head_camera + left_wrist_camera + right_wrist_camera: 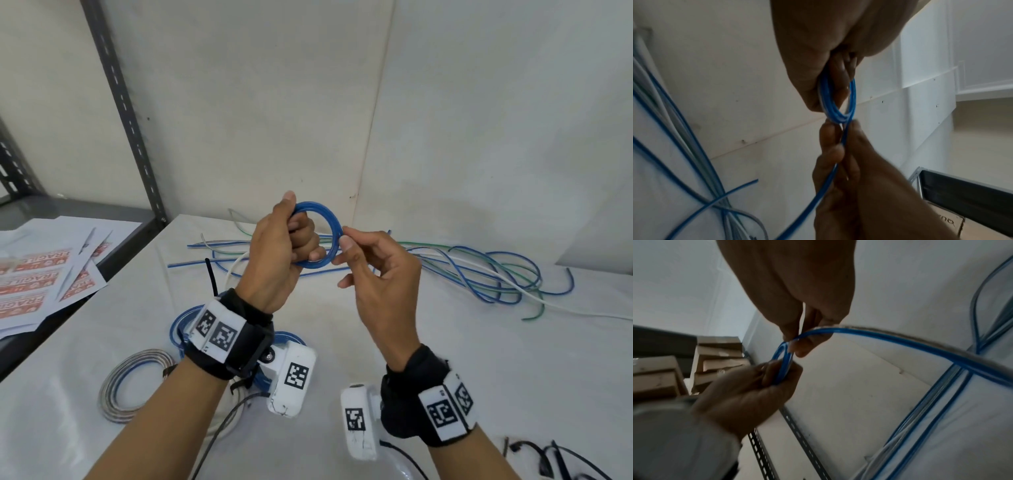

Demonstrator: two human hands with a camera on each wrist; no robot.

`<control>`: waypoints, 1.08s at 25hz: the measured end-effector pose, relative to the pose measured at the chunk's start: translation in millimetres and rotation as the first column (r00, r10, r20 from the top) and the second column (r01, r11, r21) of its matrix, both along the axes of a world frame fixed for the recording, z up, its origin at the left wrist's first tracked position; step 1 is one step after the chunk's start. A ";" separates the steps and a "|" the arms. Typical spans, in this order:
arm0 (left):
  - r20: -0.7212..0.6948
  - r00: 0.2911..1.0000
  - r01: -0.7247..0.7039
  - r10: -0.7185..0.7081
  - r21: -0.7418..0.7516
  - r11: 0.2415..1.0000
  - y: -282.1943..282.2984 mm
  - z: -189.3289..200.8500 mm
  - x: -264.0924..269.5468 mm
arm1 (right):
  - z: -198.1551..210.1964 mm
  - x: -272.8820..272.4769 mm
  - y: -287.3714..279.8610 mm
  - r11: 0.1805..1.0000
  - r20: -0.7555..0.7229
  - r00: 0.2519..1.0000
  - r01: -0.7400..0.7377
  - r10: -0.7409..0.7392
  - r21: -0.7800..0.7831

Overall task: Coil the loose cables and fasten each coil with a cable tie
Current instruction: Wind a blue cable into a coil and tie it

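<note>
A small coil of blue cable (331,216) is held above the white table (445,377). My left hand (301,240) grips the coil's left side, with fingers curled through the ring and the thumb on top. At the coil's right edge my right hand (344,242) pinches the cable between thumb and forefinger. In the left wrist view the blue strand (818,194) runs from the coil (838,113) down through the right hand's fingers (832,151). The right wrist view shows the cable's tail (900,344) trailing off toward the table.
A tangle of loose blue, green and white cables (496,274) lies at the back right. Under my left forearm lie a silver coil (113,387) and a blue coil (176,325) with a black tie (211,275). Black cable ties (548,459) lie front right. Label sheets (51,274) cover the left shelf.
</note>
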State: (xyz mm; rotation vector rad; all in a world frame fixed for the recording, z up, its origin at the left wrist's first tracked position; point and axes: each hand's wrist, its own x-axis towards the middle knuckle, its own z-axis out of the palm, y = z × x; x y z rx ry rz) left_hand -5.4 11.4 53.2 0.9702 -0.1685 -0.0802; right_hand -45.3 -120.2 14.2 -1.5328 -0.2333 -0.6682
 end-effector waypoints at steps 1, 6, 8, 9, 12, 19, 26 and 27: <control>-0.007 1.000 -0.023 0.023 -0.035 0.999 -3.8 -1.2 -1.4 | -3.1 -1.3 5.7 1.000 -0.001 1.000 0.019 -0.019 0.023; 0.001 0.998 0.062 -0.062 -0.046 0.997 -5.0 -3.8 -0.9 | 4.0 0.6 -0.2 0.998 0.011 1.000 0.023 -0.024 0.053; -0.009 0.989 0.146 -0.146 0.049 0.988 1.7 -1.2 0.0 | 12.0 1.1 -14.0 0.997 0.022 1.000 0.019 -0.018 -0.072; -0.019 0.984 0.177 -0.176 0.111 0.978 5.0 -0.1 0.4 | 15.8 0.3 -19.6 0.986 0.026 1.000 0.008 -0.004 -0.166; -0.033 0.972 0.231 -0.233 0.302 0.925 10.2 0.0 -0.1 | 20.8 -0.6 -32.2 0.937 0.000 0.999 -0.041 0.044 -0.347; 0.007 0.980 0.156 -0.197 0.580 0.799 -0.5 -14.3 0.4 | 15.6 5.4 -46.4 0.866 -0.092 0.993 -0.110 0.074 -0.488; 0.104 0.994 -0.049 0.019 0.290 0.956 -5.0 -11.8 0.0 | 14.9 2.1 -24.9 0.980 -0.045 0.999 -0.002 -0.007 -0.200; 0.086 0.995 -0.071 0.052 0.247 0.966 -5.2 -10.6 0.6 | 14.0 1.8 -22.8 0.986 -0.058 0.998 -0.014 0.005 -0.165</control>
